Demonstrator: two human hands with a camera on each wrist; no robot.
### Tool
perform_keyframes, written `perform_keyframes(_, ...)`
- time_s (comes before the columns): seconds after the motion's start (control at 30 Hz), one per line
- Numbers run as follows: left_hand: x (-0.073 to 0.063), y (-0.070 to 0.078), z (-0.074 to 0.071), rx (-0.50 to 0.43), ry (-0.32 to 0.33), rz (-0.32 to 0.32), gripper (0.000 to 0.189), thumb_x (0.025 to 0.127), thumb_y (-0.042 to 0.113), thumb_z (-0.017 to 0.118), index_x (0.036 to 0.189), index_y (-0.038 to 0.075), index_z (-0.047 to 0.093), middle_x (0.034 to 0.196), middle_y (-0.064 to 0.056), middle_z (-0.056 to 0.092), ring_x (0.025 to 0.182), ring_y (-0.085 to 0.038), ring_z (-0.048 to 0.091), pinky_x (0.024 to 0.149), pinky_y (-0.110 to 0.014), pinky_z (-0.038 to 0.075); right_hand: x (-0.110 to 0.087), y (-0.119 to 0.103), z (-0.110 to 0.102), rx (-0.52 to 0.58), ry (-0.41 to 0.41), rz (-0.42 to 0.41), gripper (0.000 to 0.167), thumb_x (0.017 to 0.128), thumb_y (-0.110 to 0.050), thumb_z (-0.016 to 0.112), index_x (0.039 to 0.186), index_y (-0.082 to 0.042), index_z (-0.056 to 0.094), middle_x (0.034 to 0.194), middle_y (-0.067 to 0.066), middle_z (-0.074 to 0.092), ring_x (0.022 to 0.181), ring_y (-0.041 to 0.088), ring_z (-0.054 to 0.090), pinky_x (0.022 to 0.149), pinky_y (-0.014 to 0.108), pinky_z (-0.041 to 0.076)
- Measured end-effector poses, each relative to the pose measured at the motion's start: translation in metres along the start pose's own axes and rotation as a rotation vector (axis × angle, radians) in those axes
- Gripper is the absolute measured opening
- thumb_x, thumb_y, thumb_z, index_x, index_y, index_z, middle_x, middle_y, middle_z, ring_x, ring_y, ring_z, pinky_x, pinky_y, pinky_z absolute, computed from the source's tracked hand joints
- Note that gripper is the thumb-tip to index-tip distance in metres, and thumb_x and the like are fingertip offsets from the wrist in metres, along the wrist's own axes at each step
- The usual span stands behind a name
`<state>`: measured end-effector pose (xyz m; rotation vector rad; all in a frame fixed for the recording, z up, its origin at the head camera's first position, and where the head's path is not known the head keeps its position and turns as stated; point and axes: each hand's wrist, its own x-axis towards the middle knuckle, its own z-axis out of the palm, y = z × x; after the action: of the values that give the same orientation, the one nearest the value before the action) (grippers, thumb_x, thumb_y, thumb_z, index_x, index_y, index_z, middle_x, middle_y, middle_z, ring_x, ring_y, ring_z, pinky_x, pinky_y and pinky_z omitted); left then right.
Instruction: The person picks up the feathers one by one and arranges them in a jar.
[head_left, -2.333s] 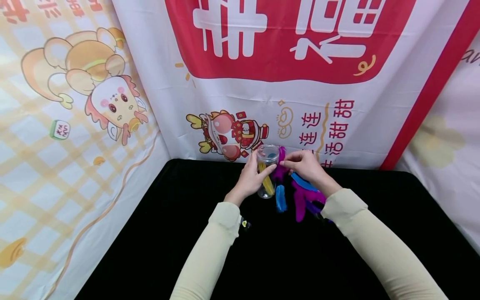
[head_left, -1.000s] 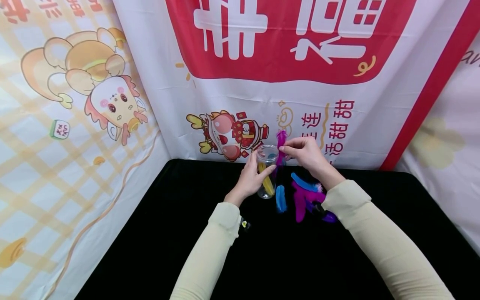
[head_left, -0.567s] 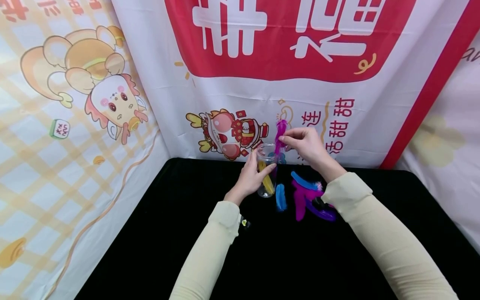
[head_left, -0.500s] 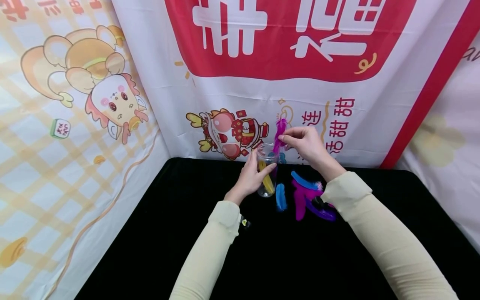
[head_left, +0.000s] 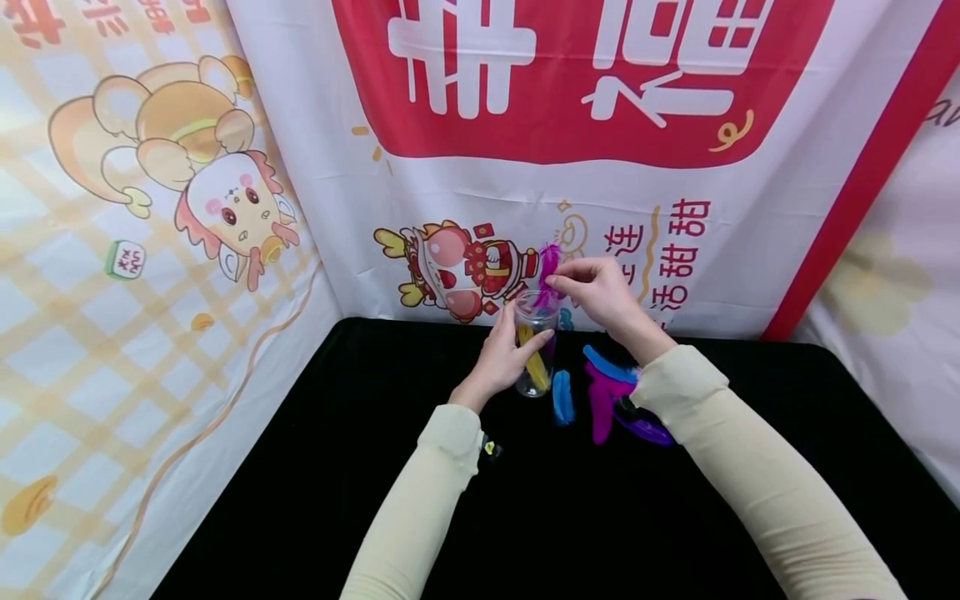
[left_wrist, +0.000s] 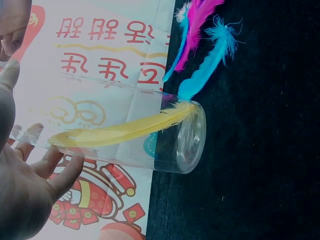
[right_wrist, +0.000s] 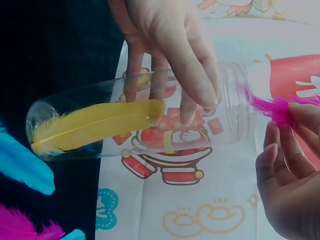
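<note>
Magenta feather (head_left: pixel 547 265) pinched at the tips of the right hand (head_left: pixel 600 293), hanging right over the open mouth of the clear jar (head_left: pixel 535 343). Held by one end with the rest pointing down toward the mouth, probably so it slides in lengthwise instead of bunching up at the rim. From the right wrist view, the fluffy pink end (right_wrist: pixel 272 107) sits just at the jar mouth, not really inside yet.

Jar stands upright on the black worktop (head_left: pixel 300 467), close to the back edge by the banner (head_left: pixel 570 100). Left hand (head_left: pixel 504 354) wrapped around the side of it, fingers and thumb curled on the plastic, looks like just bracing it so such a light thing doesn't tip. Inside so far: one yellow feather (left_wrist: pixel 125 131), lying along the wall with one end down at the base. Nothing else clearly in there.

Just right of the jar, a loose bunch on the worktop: blue feather (head_left: pixel 562 397) nearest, then a magenta one (head_left: pixel 600 404), another blue (head_left: pixel 606 364) and a purple one (head_left: pixel 647 430) tucked partly under the right sleeve (head_left: pixel 750 475). Small yellowish bit (head_left: pixel 489 447) showing at the left cuff, too tiny to tell what.
</note>
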<state>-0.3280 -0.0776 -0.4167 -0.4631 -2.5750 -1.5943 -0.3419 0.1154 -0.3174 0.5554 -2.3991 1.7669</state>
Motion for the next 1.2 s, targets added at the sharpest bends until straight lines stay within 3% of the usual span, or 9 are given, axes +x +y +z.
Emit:
perform_keyframes(0.13, 0.0, 0.0, 0.0, -0.004, -0.004, -0.006, 0.086, 0.096, 0.06, 0.062, 0.162, 0.021, 0.02, 0.154, -0.007, 0.037, 0.139, -0.024, 0.046, 0.113, -0.046, 0.041, 0.002, 0.002, 0.004, -0.009, -0.013, 0.002, 0.023, 0.097, -0.021, 0.074, 0.107, -0.002, 0.078, 0.101, 0.005, 0.075, 0.089, 0.018, 0.059, 0.075, 0.031, 0.05)
perform_keyframes(0.33, 0.0, 0.001, 0.0, 0.004, 0.002, 0.002, 0.083, 0.097, 0.058, 0.062, 0.161, 0.024, 0.022, 0.152, -0.005, 0.039, 0.138, -0.022, 0.047, 0.113, -0.044, 0.041, 0.006, 0.002, 0.007, -0.016, -0.017, 0.025, 0.026, 0.097, -0.025, 0.074, 0.111, -0.003, 0.078, 0.112, 0.009, 0.075, 0.103, 0.019, 0.062, 0.089, 0.035, 0.051)
perform_keyframes(0.67, -0.001, 0.0, -0.001, 0.009, 0.004, -0.002, 0.085, 0.097, 0.057, 0.062, 0.162, 0.023, 0.02, 0.155, -0.005, 0.037, 0.139, -0.022, 0.046, 0.113, -0.044, 0.041, 0.007, 0.0, 0.012, -0.04, -0.008, -0.028, 0.024, 0.097, -0.019, 0.074, 0.11, 0.0, 0.077, 0.111, 0.015, 0.075, 0.097, 0.017, 0.063, 0.082, 0.028, 0.051)
perform_keyframes(1.2, -0.001, -0.002, 0.0, 0.013, 0.001, 0.025, 0.079, 0.098, 0.055, 0.062, 0.16, 0.024, 0.023, 0.153, -0.005, 0.037, 0.139, -0.022, 0.046, 0.113, -0.045, 0.041, -0.001, 0.012, 0.017, -0.129, -0.063, -0.009, 0.02, 0.095, -0.02, 0.076, 0.105, -0.003, 0.078, 0.105, 0.012, 0.075, 0.091, 0.02, 0.064, 0.076, 0.029, 0.051)
